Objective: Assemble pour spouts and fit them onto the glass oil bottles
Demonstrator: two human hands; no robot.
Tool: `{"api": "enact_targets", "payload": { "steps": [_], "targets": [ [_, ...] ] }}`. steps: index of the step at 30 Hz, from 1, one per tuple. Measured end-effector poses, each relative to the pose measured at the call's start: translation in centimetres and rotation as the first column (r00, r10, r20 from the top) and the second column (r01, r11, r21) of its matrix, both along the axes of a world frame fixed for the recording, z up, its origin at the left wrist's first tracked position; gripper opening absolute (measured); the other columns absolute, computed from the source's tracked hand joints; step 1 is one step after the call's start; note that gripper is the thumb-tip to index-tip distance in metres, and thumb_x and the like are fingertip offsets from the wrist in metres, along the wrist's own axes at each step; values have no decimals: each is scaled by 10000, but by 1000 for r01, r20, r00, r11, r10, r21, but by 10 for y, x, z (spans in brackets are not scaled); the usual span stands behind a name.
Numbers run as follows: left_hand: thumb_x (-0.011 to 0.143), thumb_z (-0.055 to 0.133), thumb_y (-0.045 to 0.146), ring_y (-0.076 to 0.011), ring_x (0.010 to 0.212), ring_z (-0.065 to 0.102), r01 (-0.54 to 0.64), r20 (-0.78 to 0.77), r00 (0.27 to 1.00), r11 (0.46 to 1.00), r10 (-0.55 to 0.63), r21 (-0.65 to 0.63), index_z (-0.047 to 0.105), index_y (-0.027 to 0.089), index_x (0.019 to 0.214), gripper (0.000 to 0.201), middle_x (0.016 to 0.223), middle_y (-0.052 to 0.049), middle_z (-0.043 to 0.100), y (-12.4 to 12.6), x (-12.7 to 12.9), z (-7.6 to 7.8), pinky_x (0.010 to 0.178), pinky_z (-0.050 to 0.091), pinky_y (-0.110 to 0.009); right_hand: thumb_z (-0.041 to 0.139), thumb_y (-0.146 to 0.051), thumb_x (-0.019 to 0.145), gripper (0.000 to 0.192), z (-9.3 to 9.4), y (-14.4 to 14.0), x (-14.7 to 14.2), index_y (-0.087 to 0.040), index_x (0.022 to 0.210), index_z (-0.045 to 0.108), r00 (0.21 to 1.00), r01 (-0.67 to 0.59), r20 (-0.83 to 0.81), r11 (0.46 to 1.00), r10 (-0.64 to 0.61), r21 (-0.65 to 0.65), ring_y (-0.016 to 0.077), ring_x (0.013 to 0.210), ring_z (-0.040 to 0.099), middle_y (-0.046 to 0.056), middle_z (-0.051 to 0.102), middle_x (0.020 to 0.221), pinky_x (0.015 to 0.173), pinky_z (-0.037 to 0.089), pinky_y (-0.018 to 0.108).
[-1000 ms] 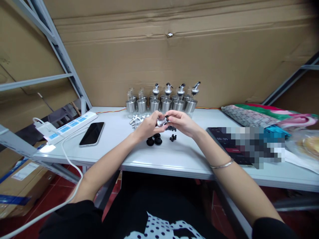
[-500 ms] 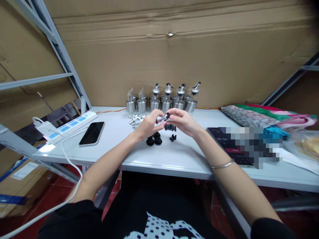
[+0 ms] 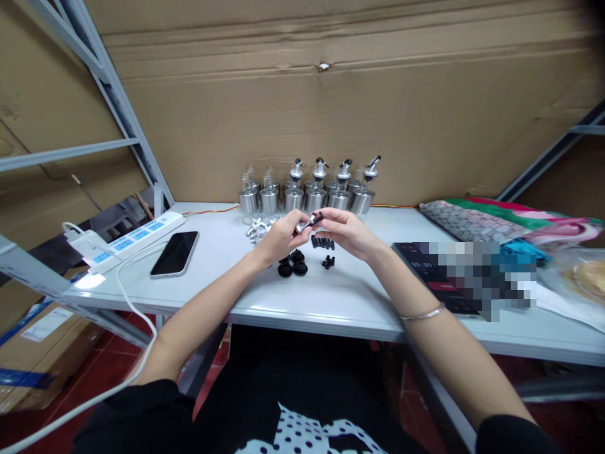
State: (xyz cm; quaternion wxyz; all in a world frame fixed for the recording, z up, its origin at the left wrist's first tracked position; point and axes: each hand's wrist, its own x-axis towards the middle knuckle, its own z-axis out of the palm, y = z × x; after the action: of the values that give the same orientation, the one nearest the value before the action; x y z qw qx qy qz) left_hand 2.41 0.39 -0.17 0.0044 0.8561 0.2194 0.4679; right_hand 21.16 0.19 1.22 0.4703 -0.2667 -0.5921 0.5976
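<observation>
A big wall of brown cardboard (image 3: 331, 94) stands behind our white counter (image 3: 340, 296), and grey shelf bars (image 3: 113, 107) run up on the left side. At the back of the counter a row of shiny bottles (image 3: 307, 189) stands close together; four of them have spouts on top. On the left lie a white power strip (image 3: 137, 236) and a dark phone (image 3: 174, 253). On the right lies a folded bright cloth (image 3: 496, 217).

Our left hand (image 3: 278, 238) and right hand (image 3: 344, 230) meet just above the counter, in front of the bottles. Both are closed on one small silver pourer spout (image 3: 308, 221) with a black tip, held between the fingertips.

Under our hands sit round black stoppers (image 3: 293, 265) and tiny black caps (image 3: 324, 243).

We think the spout could slip, because it is small and smooth. It might land among the little black parts and scatter them, or a low hand could knock them off the edge.
</observation>
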Motion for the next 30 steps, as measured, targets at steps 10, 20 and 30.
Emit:
{"api": "enact_targets", "payload": {
  "steps": [10, 20, 30],
  "targets": [
    [910, 435, 221, -102, 688, 513, -15, -33, 999, 999, 16, 37, 471, 171, 945, 71, 843, -29, 540, -1, 1, 0, 606, 429, -202, 826, -322, 589, 269, 1, 0, 1, -231, 823, 731, 999, -22, -45, 1000, 22, -3, 127, 797, 607, -5, 672, 855, 735, 501, 270],
    [901, 460, 248, -95, 655, 511, -5, -65, 998, 1000, 6, 8, 460, 176, 962, 94, 908, -41, 552, 0, 1, -2, 599, 441, -211, 816, -398, 619, 274, 1, -1, 1, -232, 822, 738, 1000, 4, -1, 1000, -4, 15, 125, 785, 608, -1, 684, 828, 779, 485, 287],
    [886, 489, 353, -156, 773, 588, -80, -165, 984, 996, 70, -50, 466, 167, 1067, 261, 981, -75, 580, -3, 0, -2, 700, 471, -277, 829, -405, 590, 274, 0, 0, -2, -207, 749, 727, 995, 91, 28, 994, -93, 56, 109, 719, 559, -13, 643, 753, 734, 456, 270]
  ]
}}
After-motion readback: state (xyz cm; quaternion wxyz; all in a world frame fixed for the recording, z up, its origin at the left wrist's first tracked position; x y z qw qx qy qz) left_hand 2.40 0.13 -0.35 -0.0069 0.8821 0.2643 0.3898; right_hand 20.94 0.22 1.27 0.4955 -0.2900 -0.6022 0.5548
